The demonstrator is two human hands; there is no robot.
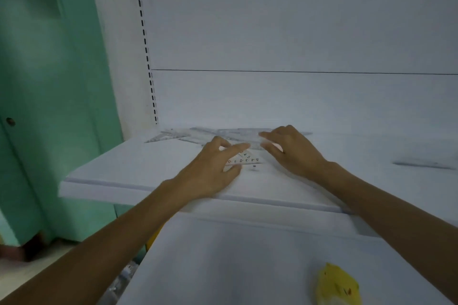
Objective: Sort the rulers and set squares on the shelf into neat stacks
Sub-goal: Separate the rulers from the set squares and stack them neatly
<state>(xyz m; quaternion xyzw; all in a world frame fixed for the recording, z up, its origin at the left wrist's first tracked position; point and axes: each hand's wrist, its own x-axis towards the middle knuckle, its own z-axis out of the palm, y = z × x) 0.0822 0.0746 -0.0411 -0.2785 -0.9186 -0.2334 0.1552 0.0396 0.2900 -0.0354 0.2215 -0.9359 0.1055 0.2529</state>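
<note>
A loose pile of clear plastic rulers and set squares [198, 135] lies at the back left of the white shelf [128, 171]. A clear set square with printed numbers [247, 158] sits nearer the front, between my hands. My left hand [210, 168] rests on its left part, thumb and fingers pinching its edge. My right hand [292, 151] hovers just right of it, fingers spread and blurred, over the pile's right end. Another clear ruler [423, 164] lies alone at the far right of the shelf.
A lower white shelf [223, 267] juts out below, with a yellow object [337, 285] on it near the front right. A slotted shelf upright [146, 57] runs up the back left. A green door [49, 106] stands to the left.
</note>
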